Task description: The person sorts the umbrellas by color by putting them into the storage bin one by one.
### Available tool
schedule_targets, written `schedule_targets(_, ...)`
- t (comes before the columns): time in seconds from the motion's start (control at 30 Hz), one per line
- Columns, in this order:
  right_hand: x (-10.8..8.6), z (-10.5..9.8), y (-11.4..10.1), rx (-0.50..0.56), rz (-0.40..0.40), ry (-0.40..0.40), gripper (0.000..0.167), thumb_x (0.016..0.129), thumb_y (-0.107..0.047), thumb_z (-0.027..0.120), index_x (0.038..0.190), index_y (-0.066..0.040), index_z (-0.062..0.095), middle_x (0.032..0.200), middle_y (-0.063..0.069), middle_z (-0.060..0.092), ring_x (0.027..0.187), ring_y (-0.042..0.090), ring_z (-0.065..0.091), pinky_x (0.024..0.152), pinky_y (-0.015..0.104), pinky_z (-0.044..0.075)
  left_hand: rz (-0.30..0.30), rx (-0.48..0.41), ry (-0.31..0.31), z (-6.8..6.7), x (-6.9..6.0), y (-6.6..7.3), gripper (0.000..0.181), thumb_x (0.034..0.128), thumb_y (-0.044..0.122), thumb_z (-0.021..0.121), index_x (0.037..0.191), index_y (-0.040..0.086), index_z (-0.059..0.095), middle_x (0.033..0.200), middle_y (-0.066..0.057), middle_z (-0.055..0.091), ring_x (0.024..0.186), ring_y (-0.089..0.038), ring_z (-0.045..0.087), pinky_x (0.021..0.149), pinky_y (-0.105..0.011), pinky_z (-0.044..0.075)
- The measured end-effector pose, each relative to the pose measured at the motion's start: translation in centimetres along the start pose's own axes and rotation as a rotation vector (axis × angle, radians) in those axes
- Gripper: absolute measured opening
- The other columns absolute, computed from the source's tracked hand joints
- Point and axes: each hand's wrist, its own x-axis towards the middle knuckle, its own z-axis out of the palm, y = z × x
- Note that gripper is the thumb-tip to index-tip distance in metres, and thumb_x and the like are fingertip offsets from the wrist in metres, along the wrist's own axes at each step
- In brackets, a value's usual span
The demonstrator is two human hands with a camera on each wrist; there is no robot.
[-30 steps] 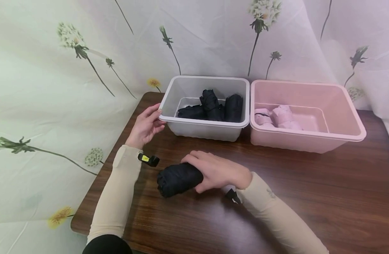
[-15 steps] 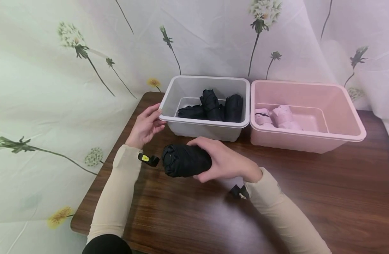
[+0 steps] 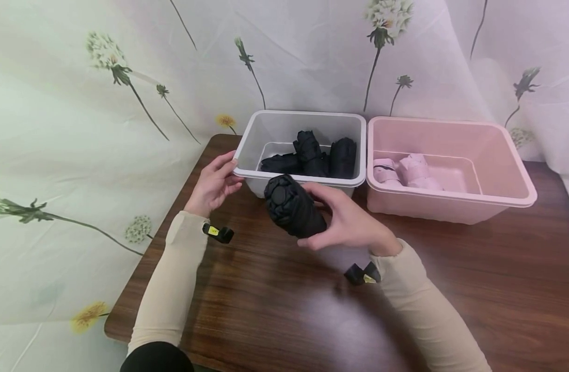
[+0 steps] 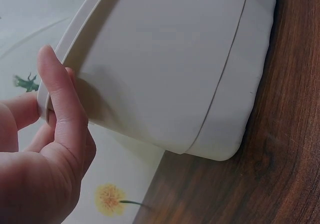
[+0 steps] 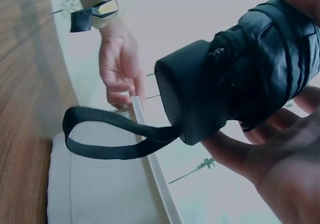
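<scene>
A folded black umbrella (image 3: 296, 206) is gripped by my right hand (image 3: 342, 219), held above the table just in front of the grey bin (image 3: 307, 114). In the right wrist view the umbrella's handle (image 5: 182, 89) shows, with a wrist strap (image 5: 115, 156) looping from it. My left hand (image 3: 215, 183) pinches the grey bin's front left rim corner; in the left wrist view its thumb and fingers close on the rim (image 4: 80, 21). Inside that bin lie several black folded umbrellas (image 3: 344, 157), one leaning over another.
To the right, against the grey bin, stands a pink bin (image 3: 484, 204) with pink folded umbrellas (image 3: 416, 170) at its left end. Both rest on a dark wood table (image 3: 275, 310). A flower-print cloth (image 3: 312, 51) hangs behind and at the left.
My right hand has lifted the black umbrella up and towards the grey bin, turning its far end from leftward to up and away. The left hand stays on the rim.
</scene>
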Motion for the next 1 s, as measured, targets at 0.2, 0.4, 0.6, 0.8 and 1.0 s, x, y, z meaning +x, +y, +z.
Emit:
schedule_targets(0.2, -0.3, -1.1, -0.6, 0.024, 0.024, 0.058, 0.076, 0.064, 0.002, 0.085, 0.132, -0.005, 0.051, 0.123, 0.006, 0.058, 0.107, 0.015, 0.055, 0.099, 0.027, 0.049, -0.009, 0.003, 0.002, -0.1, 0.0, 0.1, 0.047, 0.0953, 0.027, 0.06, 0.141, 0.023, 0.049, 0.128, -0.016, 0.047, 0.07, -0.011, 0.063, 0.062, -0.021, 0.058)
schedule_targets(0.4, -0.8, -2.1, -1.0, 0.03, 0.037, 0.159, 0.075, 0.061, 0.007, 0.083, 0.129, 0.001, 0.053, 0.118, 0.0, 0.062, 0.101, 0.014, 0.058, 0.094, 0.024, 0.05, -0.008, 0.009, 0.001, 0.0, 0.0, 0.0, 0.047, 0.0959, 0.027, 0.059, 0.141, 0.022, 0.048, 0.12, -0.013, 0.05, 0.071, -0.011, 0.063, 0.062, -0.021, 0.058)
schedule_targets(0.6, -1.1, -3.1, -1.4, 0.155, 0.006, 0.264, 0.06, 0.063, 0.015, 0.073, 0.118, -0.008, 0.061, 0.106, -0.006, 0.068, 0.093, 0.015, 0.063, 0.087, 0.024, 0.054, -0.004, 0.011, -0.002, -0.1, 0.2, -0.1, 0.047, 0.0961, 0.026, 0.059, 0.141, 0.021, 0.048, 0.118, -0.012, 0.051, 0.073, -0.013, 0.063, 0.062, -0.022, 0.058)
schedule_targets(0.8, -0.9, -4.1, -1.3, 0.383, -0.099, 0.348, 0.053, 0.071, 0.002, 0.077, 0.119, -0.015, 0.062, 0.108, 0.001, 0.071, 0.097, 0.02, 0.07, 0.089, 0.027, 0.056, -0.008, 0.021, 0.005, -0.1, 0.1, -0.1, 0.047, 0.0957, 0.028, 0.059, 0.141, 0.022, 0.048, 0.12, -0.011, 0.05, 0.075, -0.014, 0.062, 0.064, -0.021, 0.058)
schedule_targets(1.0, -0.3, -4.8, -1.2, 0.587, -0.202, 0.386, 0.042, 0.079, -0.009, 0.076, 0.118, -0.008, 0.061, 0.109, 0.007, 0.068, 0.097, 0.027, 0.07, 0.085, 0.033, 0.058, -0.007, 0.027, 0.007, -0.1, 0.1, 0.0, 0.048, 0.0954, 0.028, 0.06, 0.141, 0.023, 0.048, 0.12, -0.011, 0.05, 0.074, -0.013, 0.062, 0.064, -0.021, 0.057)
